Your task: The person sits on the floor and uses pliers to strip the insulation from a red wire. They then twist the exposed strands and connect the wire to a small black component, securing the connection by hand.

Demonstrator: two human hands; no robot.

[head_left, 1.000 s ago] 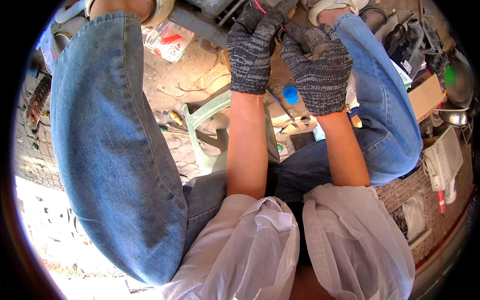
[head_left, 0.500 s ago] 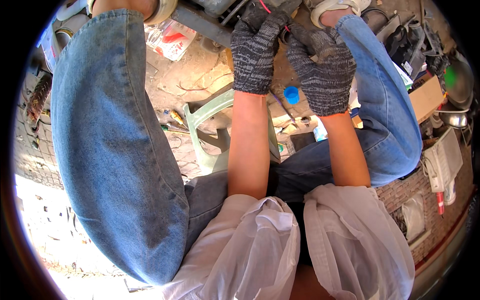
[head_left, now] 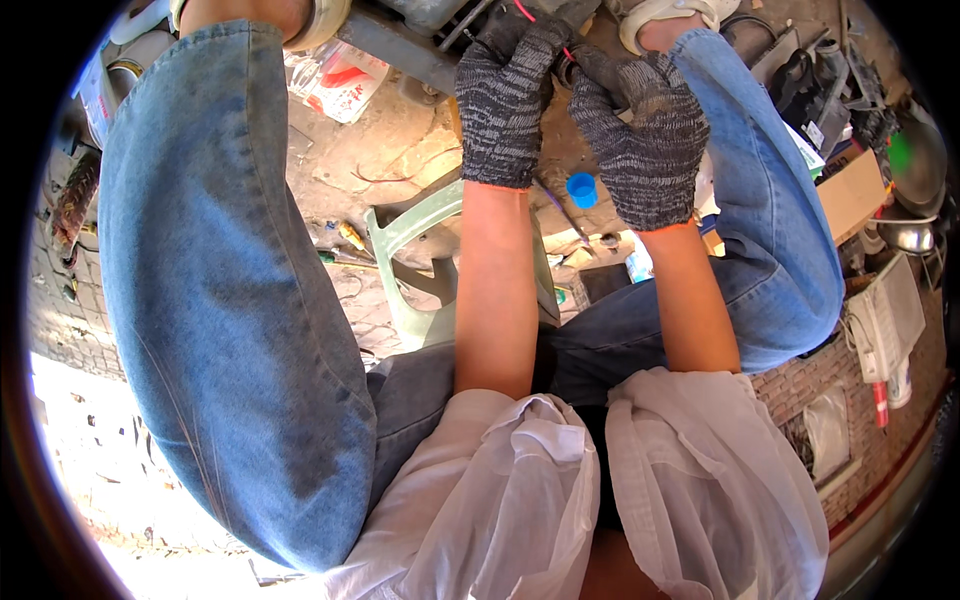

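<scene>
Grey knitted work gloves with orange cuffs cover both my hands. My left hand [head_left: 507,112] is closed at the top of the view, its fingers pinching a thin red wire [head_left: 525,12]. The wire shows above these fingers and again as a short bit between the two hands. My right hand [head_left: 642,138] is closed beside it, thumb and forefinger pressed together at that short bit. Its fingertips are dark and partly hidden, so the wire's end cannot be made out. Just beyond the hands lies a dark grey machine part [head_left: 425,15] with a metal bar.
A pale green plastic stool [head_left: 415,225] stands below my left forearm. On the floor are a blue cap [head_left: 582,190], a yellow-handled screwdriver [head_left: 352,236] and a red-and-white plastic bag [head_left: 345,82]. Cardboard [head_left: 852,195] and black parts [head_left: 805,85] lie at the right.
Both hands have shifted very slightly left, still pinched at the red wire. The rest looks the same.
</scene>
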